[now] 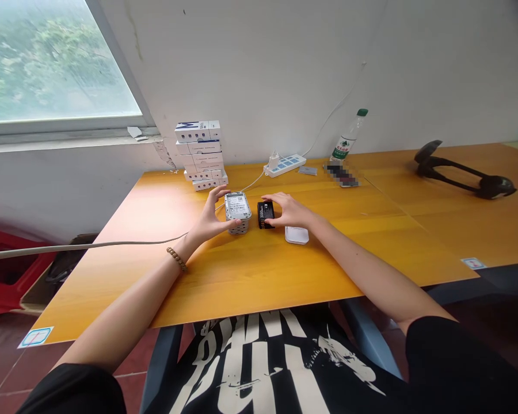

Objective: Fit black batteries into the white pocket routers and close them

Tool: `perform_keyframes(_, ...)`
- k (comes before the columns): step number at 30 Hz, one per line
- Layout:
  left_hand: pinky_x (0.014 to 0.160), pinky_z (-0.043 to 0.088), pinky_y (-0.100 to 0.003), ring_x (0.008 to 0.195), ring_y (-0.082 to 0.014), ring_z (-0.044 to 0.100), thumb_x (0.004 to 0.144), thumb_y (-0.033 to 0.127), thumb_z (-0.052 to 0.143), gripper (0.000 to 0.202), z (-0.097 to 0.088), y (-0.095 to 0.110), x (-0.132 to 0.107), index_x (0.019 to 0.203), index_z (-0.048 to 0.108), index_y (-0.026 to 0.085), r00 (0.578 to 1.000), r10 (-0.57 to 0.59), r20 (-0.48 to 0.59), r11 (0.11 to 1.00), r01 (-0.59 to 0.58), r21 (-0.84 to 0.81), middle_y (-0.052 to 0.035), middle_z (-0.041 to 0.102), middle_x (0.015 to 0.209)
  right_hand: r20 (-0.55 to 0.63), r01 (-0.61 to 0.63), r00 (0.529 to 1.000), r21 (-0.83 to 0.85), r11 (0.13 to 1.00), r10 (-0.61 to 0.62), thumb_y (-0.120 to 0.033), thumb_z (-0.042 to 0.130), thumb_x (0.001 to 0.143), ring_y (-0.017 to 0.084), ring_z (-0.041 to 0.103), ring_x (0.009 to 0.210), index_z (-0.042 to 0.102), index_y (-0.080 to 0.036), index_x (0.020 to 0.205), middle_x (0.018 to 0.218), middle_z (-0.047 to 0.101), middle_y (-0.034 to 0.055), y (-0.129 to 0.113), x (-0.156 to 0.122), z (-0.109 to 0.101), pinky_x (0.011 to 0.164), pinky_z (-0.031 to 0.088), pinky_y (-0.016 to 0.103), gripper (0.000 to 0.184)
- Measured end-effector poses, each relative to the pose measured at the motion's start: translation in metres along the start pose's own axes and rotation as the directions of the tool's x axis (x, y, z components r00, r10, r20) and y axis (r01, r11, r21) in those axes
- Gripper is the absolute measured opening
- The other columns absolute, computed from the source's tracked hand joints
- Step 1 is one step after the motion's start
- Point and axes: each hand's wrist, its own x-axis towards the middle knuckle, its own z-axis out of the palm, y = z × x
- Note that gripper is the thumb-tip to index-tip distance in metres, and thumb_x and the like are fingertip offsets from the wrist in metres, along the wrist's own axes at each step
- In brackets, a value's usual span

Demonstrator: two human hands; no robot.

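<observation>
My left hand [208, 222] grips a white boxy electronic device [237, 208], thumb on its near side and fingers around the far left. The device's top face shows a printed label, and its side looks layered; whether it is one piece or a stack I cannot tell. Just to the right, my right hand [290, 211] is closed on a black battery [266, 215] marked with white print, thumb in front and fingertips behind. A small gap separates battery and device. Below my right wrist a white plastic cover [296, 235] lies flat on the table.
A stack of white boxes [201, 154] stands against the wall. Behind my hands are a power strip [286, 165] with a plug and cable, a grey card [308, 171], a water bottle [345, 141] and a blurred phone-like object [343, 175]. A black headband-like device [461, 172] lies right.
</observation>
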Motion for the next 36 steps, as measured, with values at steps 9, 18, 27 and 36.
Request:
perform_keyframes(9,0.110,0.055,-0.059,0.142,-0.0407,0.055,0.074,0.045,0.097,0.108,0.033,0.048,-0.030,0.156,0.029,0.032,0.932,0.337,0.135,0.941,-0.338,-0.015,-0.0185,0.046,0.157,-0.301,0.222,0.943,0.249,0.943,-0.143,-0.038,0.083,0.080,0.033,0.068,0.124,0.063,-0.025,0.127,0.131,0.072,0.0089,-0.030,-0.015,-0.022,0.108,0.053,0.051,0.053)
perform_keyframes(18,0.104,0.060,-0.062,0.123,-0.0370,0.066,0.068,0.044,0.099,0.115,0.069,0.074,-0.078,0.157,0.027,0.029,0.925,-0.114,0.362,0.989,0.140,-0.047,-0.0162,0.057,0.144,0.248,0.204,0.947,0.027,0.979,-0.204,-0.035,0.086,0.081,0.031,0.065,0.109,0.067,-0.023,0.105,0.116,0.069,0.0106,-0.071,-0.050,-0.024,0.092,0.057,0.045,0.033)
perform_keyframes(27,0.114,0.049,-0.073,0.140,-0.0472,0.054,0.058,0.049,0.104,0.122,0.065,0.066,-0.094,0.156,0.034,0.028,0.932,-0.194,0.308,0.975,0.147,0.167,-0.0178,0.053,0.151,0.220,0.298,0.932,-0.013,0.954,-0.288,-0.037,0.087,0.087,0.038,0.061,0.126,0.069,-0.017,0.129,0.133,0.066,0.0196,-0.059,-0.070,0.023,0.105,0.058,0.056,0.050)
perform_keyframes(36,0.115,0.047,-0.072,0.141,-0.0477,0.053,0.057,0.058,0.103,0.124,0.064,0.069,-0.092,0.157,0.036,0.025,0.936,-0.176,0.303,0.967,0.107,0.233,-0.0191,0.055,0.150,0.252,0.337,0.906,0.057,0.940,-0.340,-0.038,0.084,0.094,0.037,0.060,0.135,0.076,-0.017,0.134,0.141,0.064,0.0216,-0.058,-0.075,0.027,0.113,0.054,0.056,0.046)
